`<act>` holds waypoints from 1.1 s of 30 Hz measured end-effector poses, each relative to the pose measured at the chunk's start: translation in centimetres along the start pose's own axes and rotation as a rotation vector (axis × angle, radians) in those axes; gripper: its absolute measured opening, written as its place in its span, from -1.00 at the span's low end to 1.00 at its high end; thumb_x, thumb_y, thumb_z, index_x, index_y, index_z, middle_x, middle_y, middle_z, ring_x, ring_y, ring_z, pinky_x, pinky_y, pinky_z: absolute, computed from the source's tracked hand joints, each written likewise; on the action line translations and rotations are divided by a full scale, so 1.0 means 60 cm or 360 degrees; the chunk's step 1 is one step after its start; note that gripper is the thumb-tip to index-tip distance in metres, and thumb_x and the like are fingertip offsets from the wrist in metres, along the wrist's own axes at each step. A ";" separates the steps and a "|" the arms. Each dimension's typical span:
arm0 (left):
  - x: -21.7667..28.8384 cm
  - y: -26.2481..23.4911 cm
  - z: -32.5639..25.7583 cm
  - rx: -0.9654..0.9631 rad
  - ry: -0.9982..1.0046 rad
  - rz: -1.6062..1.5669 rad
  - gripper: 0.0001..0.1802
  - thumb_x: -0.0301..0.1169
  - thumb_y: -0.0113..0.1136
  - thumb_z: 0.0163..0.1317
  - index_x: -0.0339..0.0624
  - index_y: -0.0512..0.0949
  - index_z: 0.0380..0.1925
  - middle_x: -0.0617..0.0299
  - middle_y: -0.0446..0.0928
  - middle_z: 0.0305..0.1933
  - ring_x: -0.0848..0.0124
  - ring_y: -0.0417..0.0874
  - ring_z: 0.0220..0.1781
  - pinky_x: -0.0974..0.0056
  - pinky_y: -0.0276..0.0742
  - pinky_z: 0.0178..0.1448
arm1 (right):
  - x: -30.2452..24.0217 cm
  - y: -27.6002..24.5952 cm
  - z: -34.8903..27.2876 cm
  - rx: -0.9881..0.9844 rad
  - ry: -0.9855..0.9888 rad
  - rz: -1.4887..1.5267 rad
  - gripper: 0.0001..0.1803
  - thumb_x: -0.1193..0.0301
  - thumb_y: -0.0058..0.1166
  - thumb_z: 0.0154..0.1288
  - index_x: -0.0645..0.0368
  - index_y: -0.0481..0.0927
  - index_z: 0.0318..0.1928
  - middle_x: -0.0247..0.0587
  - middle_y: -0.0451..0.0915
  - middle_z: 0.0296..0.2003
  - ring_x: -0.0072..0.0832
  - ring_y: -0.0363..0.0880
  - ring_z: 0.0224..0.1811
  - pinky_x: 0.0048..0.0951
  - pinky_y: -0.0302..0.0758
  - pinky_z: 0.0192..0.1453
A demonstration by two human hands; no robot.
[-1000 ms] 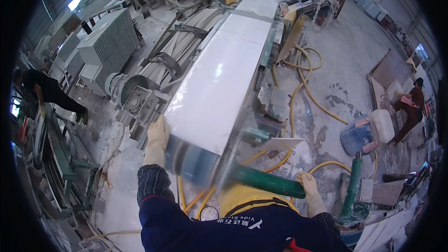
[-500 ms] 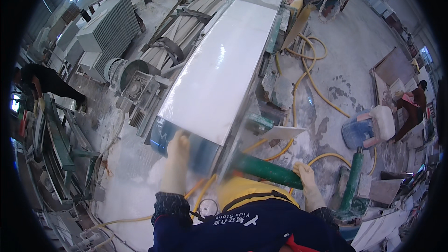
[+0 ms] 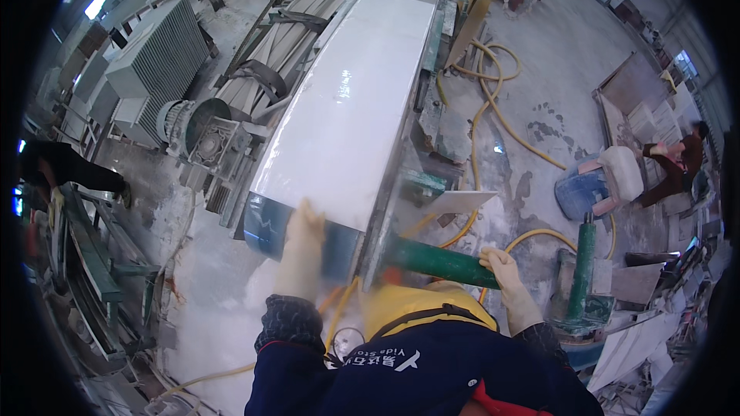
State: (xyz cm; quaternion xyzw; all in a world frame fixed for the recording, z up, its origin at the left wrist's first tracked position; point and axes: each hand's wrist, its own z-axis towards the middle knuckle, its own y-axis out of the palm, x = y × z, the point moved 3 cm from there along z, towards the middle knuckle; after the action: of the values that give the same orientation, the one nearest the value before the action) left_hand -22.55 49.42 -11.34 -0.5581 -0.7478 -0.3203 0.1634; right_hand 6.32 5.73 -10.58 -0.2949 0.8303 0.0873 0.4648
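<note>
A long white slab (image 3: 339, 108) lies on a dark blue-green conveyor belt (image 3: 264, 223), whose rounded near end faces me. My left hand (image 3: 302, 240), in a cream glove, rests at the slab's near edge with its fingers stretched forward over the belt. On my right, a green metal tube (image 3: 443, 262) sticks out sideways from the conveyor frame. Its outer end is gripped by my gloved right hand (image 3: 502, 268), fingers curled over the top. A yellow apron (image 3: 420, 304) covers my front, close to the tube.
Yellow hoses (image 3: 532, 139) snake over the wet floor at right, near a blue barrel (image 3: 580, 191). An upright green post (image 3: 583, 266) stands beyond my right hand. A motor (image 3: 204, 135) and stacked strips flank the belt's left. Co-workers bend at far left and far right.
My left hand has slid forward from the belt's end to the slab's near edge. My right hand stays on the green tube. The whole view has shifted slightly.
</note>
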 end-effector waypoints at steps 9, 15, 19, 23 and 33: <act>0.006 -0.172 -0.114 -0.0057 -0.0017 0.0303 -0.60 0.00 0.27 0.43 -0.06 0.48 -0.35 0.46 0.25 -0.71 0.52 0.36 -0.71 0.36 0.61 -0.34 | -0.018 0.006 -0.001 -0.0021 0.0010 -0.0008 -0.63 0.38 0.00 0.58 0.33 0.59 0.23 -0.06 0.70 0.12 -0.33 0.68 0.15 -0.37 0.57 0.25; 0.082 -0.221 -0.171 0.0249 0.0402 0.1908 -0.48 0.02 0.29 0.38 -0.32 0.61 -0.13 0.06 0.69 -0.43 0.21 0.70 -0.46 0.14 0.65 -0.19 | -0.034 0.042 0.024 -0.0184 0.0001 -0.0156 -0.68 0.40 0.01 0.59 0.31 0.62 0.19 -0.10 0.71 0.06 -0.42 0.70 0.04 -0.41 0.59 0.22; 0.163 -0.185 -0.182 0.0531 0.1802 0.2279 -0.44 -0.10 0.23 0.36 -0.36 0.57 0.15 -0.15 0.67 0.02 -0.10 0.64 0.10 -0.03 0.54 0.23 | -0.067 0.054 0.030 -0.0192 -0.0057 -0.0122 -0.68 0.41 0.02 0.58 0.31 0.62 0.19 -0.12 0.72 0.06 -0.42 0.70 0.05 -0.43 0.58 0.23; 0.194 -0.130 -0.096 0.0332 0.2022 0.2671 -0.35 -0.22 0.13 0.36 -0.41 0.34 0.35 -0.23 0.44 0.34 -0.11 0.41 0.39 -0.07 0.30 0.47 | -0.074 0.054 0.021 -0.0199 -0.0093 -0.0085 -0.68 0.41 0.03 0.58 0.31 0.62 0.19 -0.12 0.72 0.06 -0.41 0.69 0.08 -0.43 0.58 0.24; 0.208 0.026 0.054 -0.0013 0.2212 0.2676 -0.31 -0.22 0.05 0.39 -0.38 0.28 0.43 -0.19 0.33 0.49 -0.11 0.29 0.54 -0.08 0.10 0.62 | -0.033 -0.005 0.004 -0.0051 -0.0076 -0.0092 -0.67 0.39 0.04 0.59 0.29 0.62 0.21 -0.10 0.72 0.07 -0.44 0.71 0.05 -0.44 0.60 0.18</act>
State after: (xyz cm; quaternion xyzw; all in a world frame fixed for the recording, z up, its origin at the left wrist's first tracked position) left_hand -24.75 60.92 -5.76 -0.5885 0.1297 -0.3542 0.7151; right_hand 7.46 6.39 -9.08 -0.3240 0.8086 0.0942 0.4820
